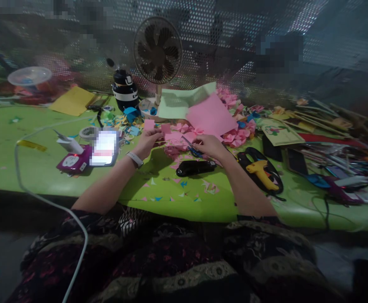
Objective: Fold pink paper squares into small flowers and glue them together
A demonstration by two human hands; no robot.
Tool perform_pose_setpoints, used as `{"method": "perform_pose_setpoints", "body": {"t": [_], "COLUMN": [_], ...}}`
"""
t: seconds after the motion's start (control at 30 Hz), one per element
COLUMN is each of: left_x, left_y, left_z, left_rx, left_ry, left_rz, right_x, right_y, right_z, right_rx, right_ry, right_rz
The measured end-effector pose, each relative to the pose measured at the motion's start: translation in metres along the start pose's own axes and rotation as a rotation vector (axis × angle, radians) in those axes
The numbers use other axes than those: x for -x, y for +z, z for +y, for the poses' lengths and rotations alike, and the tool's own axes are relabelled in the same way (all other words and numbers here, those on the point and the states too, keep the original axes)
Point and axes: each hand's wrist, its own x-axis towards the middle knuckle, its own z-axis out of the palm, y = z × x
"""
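My left hand point(148, 142), with a pale band at the wrist, is pinched closed on a small piece of pink paper point(149, 124). My right hand point(209, 145) is closed round a pair of scissors point(196, 152), whose blades point left toward the other hand. Between and behind my hands lie more cut pink papers point(176, 135) in a loose pile. Just in front of the scissors rests a black stapler-like tool point(195, 168). Small paper scraps point(184, 184) are scattered on the green tabletop point(158, 181) nearer my body.
A lit phone point(104, 147) and a purple device point(73, 162) sit at left, with a white cable point(32, 193) looping past. Behind are a fan point(157, 50), a dark jug point(125, 94) and a pink sheet point(213, 118). A yellow glue gun point(262, 173) lies right.
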Motion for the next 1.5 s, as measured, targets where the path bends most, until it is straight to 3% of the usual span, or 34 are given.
{"method": "perform_pose_setpoints", "body": {"t": [0.53,1.23,1.5], "left_x": [0.000,-0.004,-0.004], "left_y": [-0.001,-0.004,-0.003], "left_z": [0.000,-0.003,-0.003], "left_rx": [-0.028,-0.025,-0.034], "left_ry": [0.009,0.001,0.006], "left_rz": [-0.026,-0.027,-0.002], "right_x": [0.003,0.006,0.002], "right_y": [0.005,-0.002,0.004], "right_z": [-0.008,-0.019,-0.013], "right_rx": [0.200,0.172,0.101], "right_ry": [0.071,0.149,0.025], "right_rz": [-0.142,-0.087,-0.005]}}
